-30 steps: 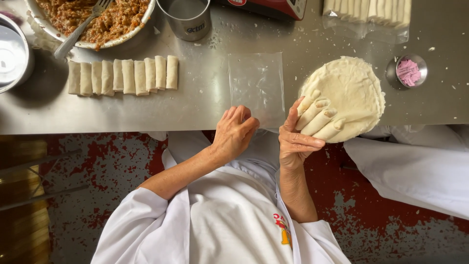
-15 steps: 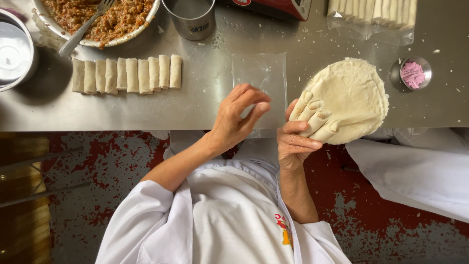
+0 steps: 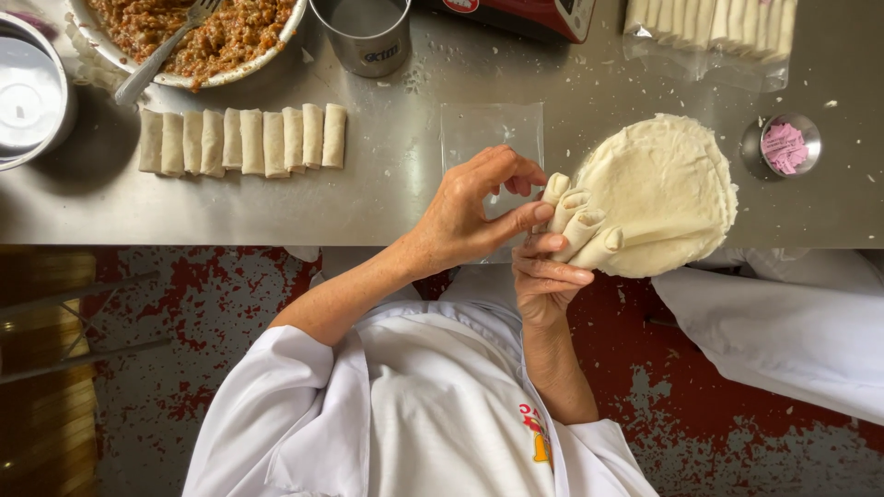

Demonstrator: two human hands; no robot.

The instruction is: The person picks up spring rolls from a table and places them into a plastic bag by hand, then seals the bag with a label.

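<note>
My right hand holds up a stack of round pale dough wrappers over the edge of the steel table, with its floured fingers spread across the stack's near side. My left hand is right beside it. Its thumb and forefinger are curved, a little apart, at the left rim of the stack, and the thumb tip touches my right forefinger. Whether a wrapper is pinched I cannot tell. A clear plastic sheet lies flat on the table behind both hands.
A row of several rolled pieces lies at the left, below a bowl of minced filling with a fork. A metal cup, a steel pot, more rolls, a pink-filled cup. Another person's white sleeve lies right.
My left hand has risen from below the table edge and moved right, up to the rim of the wrapper stack. My right hand has kept the stack nearly still.
</note>
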